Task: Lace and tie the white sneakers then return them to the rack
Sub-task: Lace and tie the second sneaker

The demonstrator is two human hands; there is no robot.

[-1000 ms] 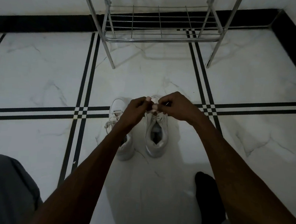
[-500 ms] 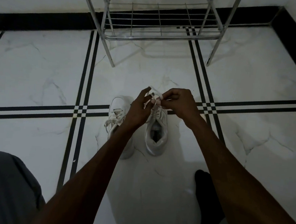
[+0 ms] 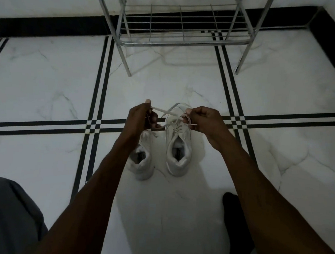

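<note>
Two white sneakers stand side by side on the marble floor, toes pointing away from me. The right sneaker (image 3: 178, 147) has its white lace (image 3: 163, 112) stretched out above the tongue. My left hand (image 3: 141, 117) pinches one lace loop to the left of the shoe. My right hand (image 3: 204, 119) pinches the other loop above the shoe's right side. The strands cross between the hands. The left sneaker (image 3: 141, 160) is partly hidden under my left forearm; its front and laces are mostly covered.
A chrome wire shoe rack (image 3: 181, 28) stands against the wall beyond the sneakers, its lower shelf bare. My grey-trousered knee (image 3: 4, 214) is at the lower left and my dark-socked foot (image 3: 234, 214) at the lower right. Black inlay lines cross the white floor.
My hands, close together over the right sneaker's tongue a second ago, have pulled apart sideways, drawing the lace loops out to the left and right.
</note>
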